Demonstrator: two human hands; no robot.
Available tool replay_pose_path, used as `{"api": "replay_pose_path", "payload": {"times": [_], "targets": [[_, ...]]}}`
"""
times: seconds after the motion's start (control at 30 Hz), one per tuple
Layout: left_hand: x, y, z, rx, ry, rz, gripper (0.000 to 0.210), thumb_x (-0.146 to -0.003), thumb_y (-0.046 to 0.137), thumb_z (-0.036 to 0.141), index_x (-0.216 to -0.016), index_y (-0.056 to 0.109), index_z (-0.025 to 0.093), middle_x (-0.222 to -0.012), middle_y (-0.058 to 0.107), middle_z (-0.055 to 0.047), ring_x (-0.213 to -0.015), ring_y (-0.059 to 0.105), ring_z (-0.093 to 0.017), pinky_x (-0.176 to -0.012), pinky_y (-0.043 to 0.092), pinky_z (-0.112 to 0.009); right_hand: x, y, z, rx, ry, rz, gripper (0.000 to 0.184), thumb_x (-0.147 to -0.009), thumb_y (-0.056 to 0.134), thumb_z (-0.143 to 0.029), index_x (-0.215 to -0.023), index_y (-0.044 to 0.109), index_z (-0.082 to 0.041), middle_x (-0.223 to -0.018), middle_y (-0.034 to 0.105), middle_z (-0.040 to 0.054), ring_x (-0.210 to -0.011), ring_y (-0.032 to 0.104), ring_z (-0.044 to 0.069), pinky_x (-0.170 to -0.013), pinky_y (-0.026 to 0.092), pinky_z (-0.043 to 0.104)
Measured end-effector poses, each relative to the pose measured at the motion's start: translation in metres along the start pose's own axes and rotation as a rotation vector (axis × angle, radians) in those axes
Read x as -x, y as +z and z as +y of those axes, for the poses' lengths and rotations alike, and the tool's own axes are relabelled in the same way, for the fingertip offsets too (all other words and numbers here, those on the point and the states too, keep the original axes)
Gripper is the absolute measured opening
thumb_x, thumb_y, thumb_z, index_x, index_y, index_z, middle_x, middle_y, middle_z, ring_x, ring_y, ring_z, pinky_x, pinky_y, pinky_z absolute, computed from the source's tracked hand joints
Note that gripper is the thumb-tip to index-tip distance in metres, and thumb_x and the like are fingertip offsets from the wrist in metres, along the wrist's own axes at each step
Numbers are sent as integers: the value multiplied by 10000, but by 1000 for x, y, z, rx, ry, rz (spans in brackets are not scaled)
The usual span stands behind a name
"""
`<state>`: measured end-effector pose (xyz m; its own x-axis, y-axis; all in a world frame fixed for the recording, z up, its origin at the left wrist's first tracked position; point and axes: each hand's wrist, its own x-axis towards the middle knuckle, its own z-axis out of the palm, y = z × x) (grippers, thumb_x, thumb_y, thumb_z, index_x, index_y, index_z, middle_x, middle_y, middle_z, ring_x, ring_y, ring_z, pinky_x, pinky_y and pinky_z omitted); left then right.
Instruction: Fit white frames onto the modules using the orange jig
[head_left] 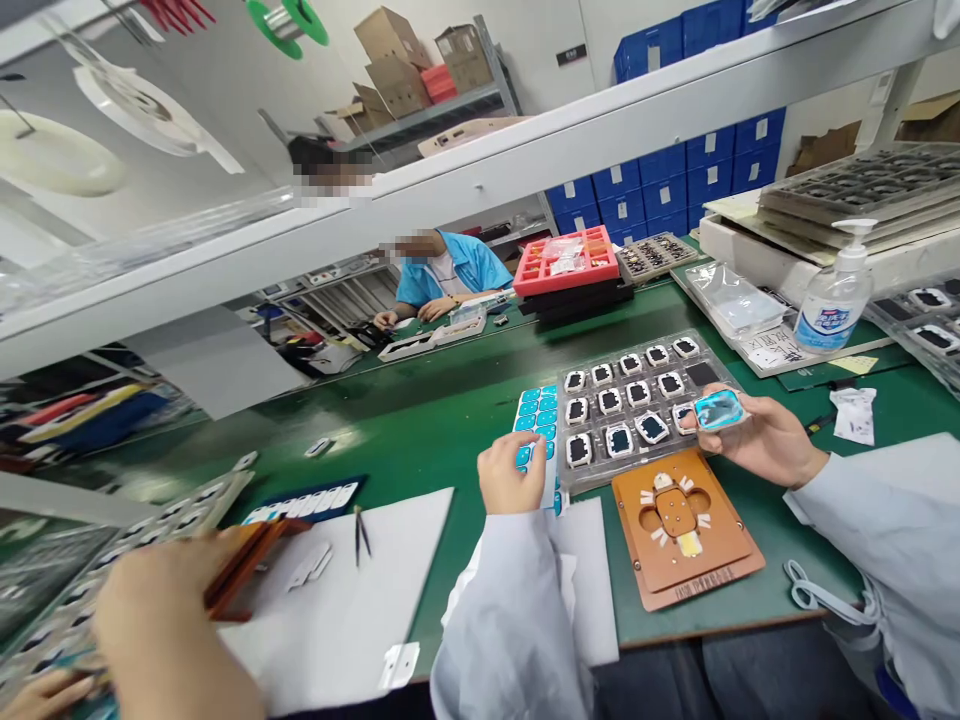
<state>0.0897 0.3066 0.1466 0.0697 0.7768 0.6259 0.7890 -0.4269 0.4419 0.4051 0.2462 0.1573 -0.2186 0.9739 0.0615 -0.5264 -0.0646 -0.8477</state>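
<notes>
My right hand (776, 440) grips a small rounded-rectangular part with a shiny blue film (718, 410) on its face, held over the right edge of a clear tray (600, 474). Several white-framed parts with black centres (619, 440) sit in rows in that tray. My left hand (514, 472) is closed, thumb and finger together, over a sheet of blue film stickers (527, 408); whatever is between the fingertips is hidden. Below the tray lies an orange-brown fixture (694, 580) with a shaped recess and white tabs.
Left, a neighbour's arm (169, 610) reaches past a brown fixture (251, 570); tweezers (361, 535) lie on a white mat (405, 570). A pump bottle (832, 300) and plastic bags (739, 300) stand right. Red trays (566, 262) and another person (450, 268) are across the bench, under a shelf beam (480, 190).
</notes>
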Motion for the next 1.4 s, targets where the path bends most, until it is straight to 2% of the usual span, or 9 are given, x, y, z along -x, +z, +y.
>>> {"api": "replay_pose_path", "payload": {"times": [0.13, 0.23, 0.37, 0.53, 0.63, 0.77, 0.93, 1.1, 1.4], "targets": [[2, 4, -17, -99, -136, 3, 200, -860, 607, 369, -974, 677, 220, -1070, 678, -142, -1054, 573, -369, -809, 475, -513, -2, 0, 0, -49, 1, 70, 250, -803, 553, -473, -942, 568, -266, -851, 731, 54, -606, 560, 203, -634, 446, 378], [2, 12, -15, -64, -105, 0, 189, -870, 595, 363, -974, 666, 222, -1074, 680, -128, -1058, 579, -340, -857, 470, -510, -2, 2, 0, -67, 12, 68, 267, -835, 525, -460, -965, 617, -246, -954, 740, 80, -625, 569, 194, -605, 479, 364], [-1, 22, 5, 79, 61, -7, 246, -913, 522, 388, -1017, 651, 206, -1076, 683, -106, -1054, 607, -260, -913, 484, -436, -2, 6, 4, -94, 54, 38, 225, -868, 593, -355, -1045, 641, -225, -1130, 716, 80, -656, 604, 148, -602, 538, 293], [7, 28, 43, 371, 426, -158, 376, -915, 569, 433, -1203, 617, 197, -1136, 677, -108, -1074, 600, -245, -945, 485, -427, -2, 11, 15, -121, 120, 39, 295, -842, 726, -252, -1127, 653, -223, -905, 722, 21, -674, 650, 89, -608, 537, 157], [3, 28, 64, 536, 516, -196, 545, -903, 611, 489, -1353, 523, 195, -1255, 637, -142, -1148, 566, -268, -997, 460, -468, -5, 26, 12, -103, 83, 48, 330, -794, 789, -278, -1099, 675, -224, -869, 714, 10, -658, 649, 89, -611, 534, 166], [-28, 14, 100, 743, 559, -183, 597, -882, 664, 454, -1414, 480, 256, -1321, 619, -120, -1198, 552, -248, -1023, 461, -425, -6, 72, -14, -95, -41, 21, 297, -783, 809, -307, -1054, 710, -235, -866, 701, -3, -705, 622, 88, -655, 519, 173], [-67, -28, 141, 995, 627, -198, 597, -883, 696, 316, -1432, 461, 314, -1307, 634, -71, -1204, 563, -221, -883, 525, -285, 5, 123, -54, -50, -218, 11, 320, -793, 806, -320, -1100, 731, -268, -924, 708, 5, -667, 575, 79, -632, 496, 179], [-71, -53, 150, 1091, 657, -266, 599, -876, 708, 261, -1422, 471, 331, -1231, 661, -54, -1117, 603, -195, -956, 504, -310, 15, 125, -62, -6, -177, -67, 247, -836, 770, -304, -1081, 759, -276, -778, 701, 17, -662, 578, 90, -630, 473, 173], [-68, -59, 149, 1027, 635, -302, 505, -849, 728, 294, -1332, 583, 280, -1160, 685, -81, -1089, 571, -194, -917, 513, -286, 19, 120, -58, 39, -199, -87, 165, -915, 670, -309, -1018, 780, -241, -642, 644, 22, -602, 557, 112, -591, 456, 218]]}}
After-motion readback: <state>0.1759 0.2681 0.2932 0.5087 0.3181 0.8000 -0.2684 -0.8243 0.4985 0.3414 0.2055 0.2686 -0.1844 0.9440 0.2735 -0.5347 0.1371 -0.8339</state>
